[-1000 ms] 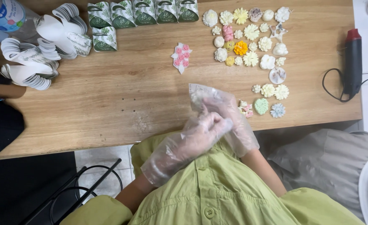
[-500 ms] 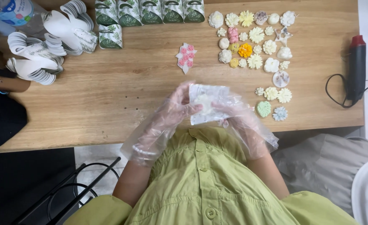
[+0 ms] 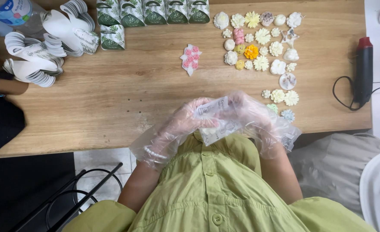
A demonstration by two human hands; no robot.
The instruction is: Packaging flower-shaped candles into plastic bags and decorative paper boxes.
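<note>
Pinching a small clear plastic pouch (image 3: 213, 119) between them (over the wooden table's (image 3: 125, 94) near edge), gloved left hand (image 3: 185, 122) and right hand (image 3: 252, 116) both clamp it.

Your left hand (image 3: 185, 122) and right hand (image 3: 252, 116) meet over the near edge of the table (image 3: 125, 94), with a small plastic bag (image 3: 213, 120) between them. Just right of your right hand lies a short row of flower shapes (image 3: 280, 95). Farther back on the right sits a larger cluster of flower shapes (image 3: 258, 41). A lone flower piece (image 3: 190, 58) lies behind your hands. Boxes (image 3: 153, 10) line the far edge, card stacks (image 3: 48, 41) sit far left, and a corded tool (image 3: 364, 71) lies at the right edge.
</note>
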